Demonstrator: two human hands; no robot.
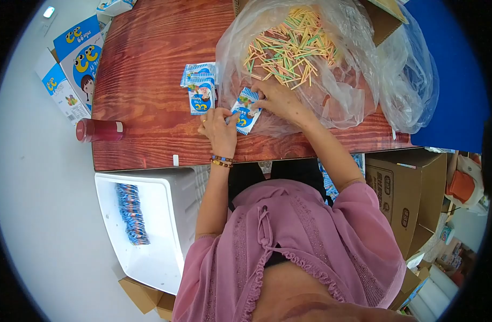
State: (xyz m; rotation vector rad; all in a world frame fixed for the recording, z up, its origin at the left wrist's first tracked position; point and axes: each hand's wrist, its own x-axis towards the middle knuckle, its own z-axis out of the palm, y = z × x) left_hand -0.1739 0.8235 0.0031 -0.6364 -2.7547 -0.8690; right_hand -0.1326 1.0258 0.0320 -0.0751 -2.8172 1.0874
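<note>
A small blue and white printed packet (246, 114) lies tilted on the red wooden table, between my hands. My right hand (282, 103) pinches its upper right edge with thumb and finger. At its lower left edge, my left hand (220, 130) grips it with bent fingers, a beaded bracelet at the wrist. Just beyond the left fingers, a small pile of like packets (201, 96) overlaps on the table. Past my right hand, many thin pastel sticks (294, 45) in yellow, pink and green lie loose in a large clear plastic bag (345, 102).
A red cylindrical container (101, 130) lies at the table's left edge. Below that side stands a white bin (165, 214) holding a row of packets (132, 214). Printed boxes (79, 70) stand at far left; a brown carton (402, 193) is at my right.
</note>
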